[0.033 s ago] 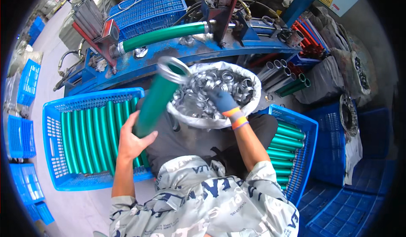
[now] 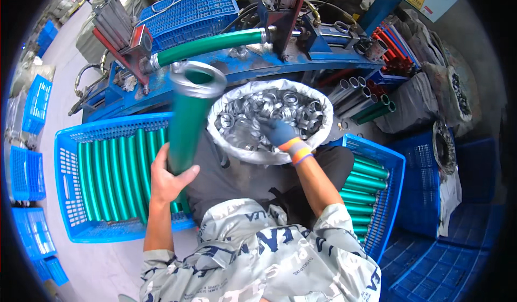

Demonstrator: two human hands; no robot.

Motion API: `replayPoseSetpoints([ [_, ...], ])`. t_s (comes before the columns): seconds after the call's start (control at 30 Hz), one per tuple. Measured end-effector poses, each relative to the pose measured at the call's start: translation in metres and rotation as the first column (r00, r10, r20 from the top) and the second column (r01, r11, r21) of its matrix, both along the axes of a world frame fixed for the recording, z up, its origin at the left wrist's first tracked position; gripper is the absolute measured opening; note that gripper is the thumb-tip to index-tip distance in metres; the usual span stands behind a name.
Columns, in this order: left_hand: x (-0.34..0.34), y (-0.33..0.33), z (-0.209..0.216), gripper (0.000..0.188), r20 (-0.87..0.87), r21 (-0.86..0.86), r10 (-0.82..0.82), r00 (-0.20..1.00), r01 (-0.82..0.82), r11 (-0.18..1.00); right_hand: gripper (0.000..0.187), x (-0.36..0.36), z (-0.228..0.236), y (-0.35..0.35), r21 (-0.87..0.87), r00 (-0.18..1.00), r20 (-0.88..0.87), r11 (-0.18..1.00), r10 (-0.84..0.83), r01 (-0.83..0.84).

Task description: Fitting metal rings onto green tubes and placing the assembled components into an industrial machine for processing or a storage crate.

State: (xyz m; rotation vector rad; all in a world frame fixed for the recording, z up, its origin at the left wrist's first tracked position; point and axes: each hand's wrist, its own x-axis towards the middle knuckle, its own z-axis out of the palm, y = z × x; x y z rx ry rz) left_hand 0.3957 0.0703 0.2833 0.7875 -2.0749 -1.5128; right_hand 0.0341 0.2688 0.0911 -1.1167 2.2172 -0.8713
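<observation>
one held tube [image 2: 187, 119], one mounted tube [image 2: 210, 45] and two crates [image 2: 124, 236] [image 2: 395, 194] of green tubes [image 2: 113, 178] show.

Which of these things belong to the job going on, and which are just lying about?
Part of the job, it seems:
green tube, in the left hand
metal rings, gloved right hand among them
crate of tubes, left

Apparently just lying about:
blue crates, far left
grey sack, right

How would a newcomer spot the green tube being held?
Find the blue basket at the person's left, where green tubes lie. Near its right end, the left hand holds one tube. Unlike those, it is raised, silver rim up.
</observation>
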Motion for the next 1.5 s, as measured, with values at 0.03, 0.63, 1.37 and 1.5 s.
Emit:
replayPoseSetpoints([
  [0.03, 0.004, -0.004, -0.003, 0.06, -0.136, 0.2, 0.026, 0.99, 0.001, 0.98, 0.042, 0.009, -0.02, -0.005, 0.139, 0.95, -0.286, 0.986, 0.126, -0.089],
  [0.63, -0.022, 0.026, -0.071, 0.049, -0.385, 0.822, 0.537, 0.75, 0.015, 0.569, 0.016, 0.038, 0.037, 0.029, -0.214, 0.325, 0.945, 0.803, 0.027, 0.556],
  [1.37, -0.02, -0.008, -0.09, 0.06, -0.433, 0.805, 0.575, 0.694, 0.012, 0.593, 0.066, 0.04, 0.154, -0.012, -0.474, 0.536, 0.777, 0.867, 0.331, 0.152],
  [1.5, -0.017, -0.017, -0.081, 0.07, -0.398, 0.86, 0.646, 0.651, 0.02, 0.51, 0.062, -0.036, 0.158, -0.107, -0.544, 0.841, 0.493, 0.833, 0.222, 0.099],
])
